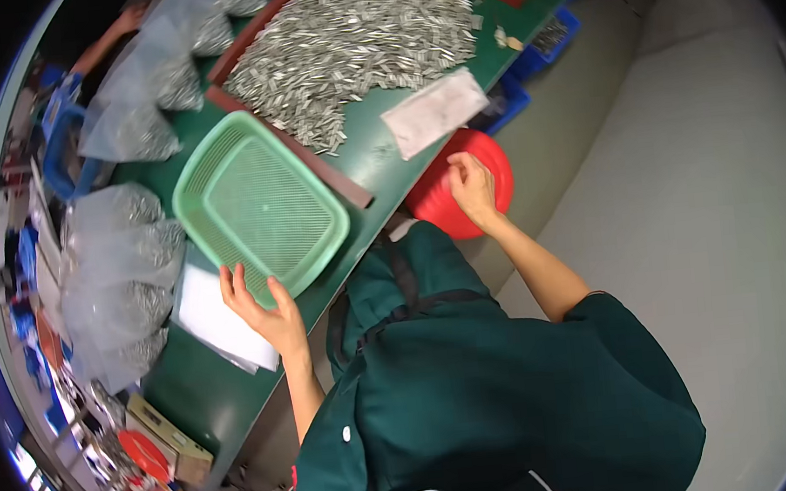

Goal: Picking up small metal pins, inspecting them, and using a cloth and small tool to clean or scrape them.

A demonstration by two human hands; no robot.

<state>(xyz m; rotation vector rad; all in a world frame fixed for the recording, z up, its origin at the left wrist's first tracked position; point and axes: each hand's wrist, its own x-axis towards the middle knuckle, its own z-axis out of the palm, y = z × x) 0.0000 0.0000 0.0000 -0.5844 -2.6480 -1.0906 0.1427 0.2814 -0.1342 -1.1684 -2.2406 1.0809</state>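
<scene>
A light green plastic basket (263,205) rests on the green table, its slotted bottom showing. At its near left edge is my left hand (273,321), fingers spread and holding nothing; whether the fingertips touch the rim I cannot tell. My right hand (474,192) is over a red round basin (490,157) beside the table's edge. Its fingers are curled in, and anything between them is hidden. Beyond the basket spreads a large heap of small silvery metal parts (347,44). A whitish, stained flat pad (437,111) lies between the heap and the basin.
A brown strip (336,183) borders the heap. Clear bags of metal parts (125,278) line the table's left side, near white papers (222,321) and a beige box (171,438). Blue bins (557,35) stand beyond the right edge. Another person's arm (108,38) shows at upper left.
</scene>
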